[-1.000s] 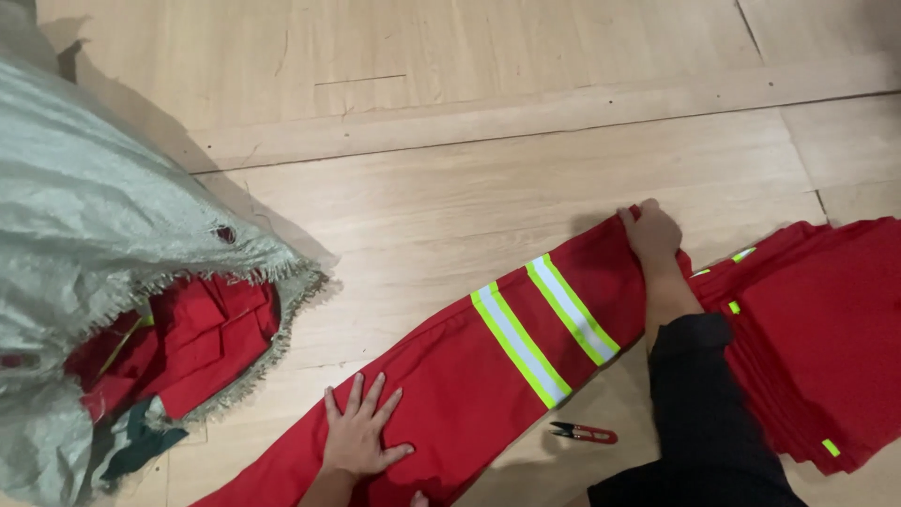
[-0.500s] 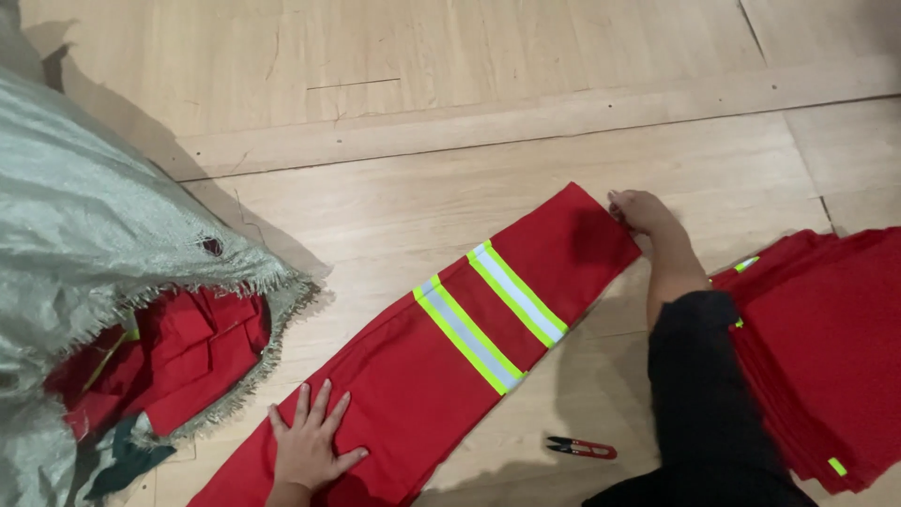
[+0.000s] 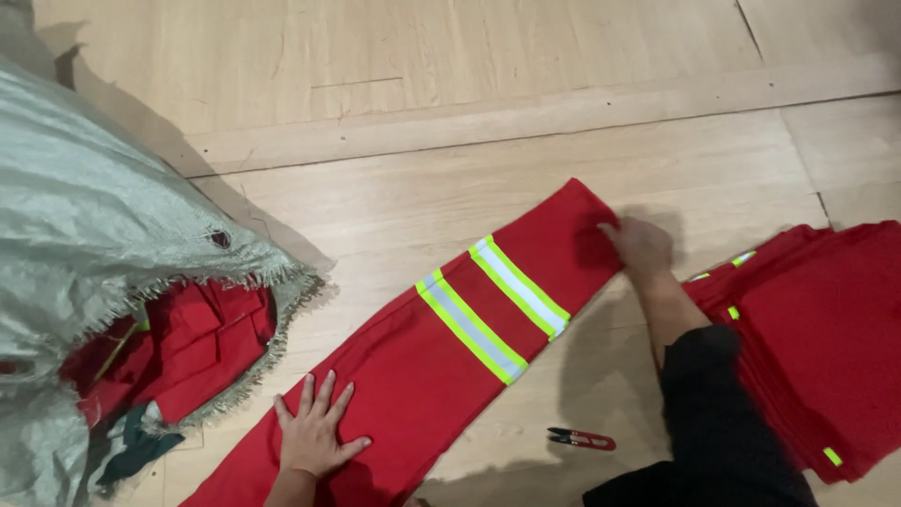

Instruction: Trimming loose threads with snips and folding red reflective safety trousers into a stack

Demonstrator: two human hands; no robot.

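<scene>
A long red trouser leg with two yellow and silver reflective bands lies diagonally on the wooden floor. My left hand rests flat on its lower part, fingers spread. At the leg's upper end, my right hand, in a dark sleeve, presses or pinches the cloth at the hem; whether it grips is unclear.
A grey-green woven sack lies open at the left with red garments inside. A stack of folded red garments sits at the right. Small red snips lie on the floor near my right arm.
The trouser leg has been stretched out straighter and flatter. My left hand slid down-left along the cloth; my right hand stayed at the hem end.
</scene>
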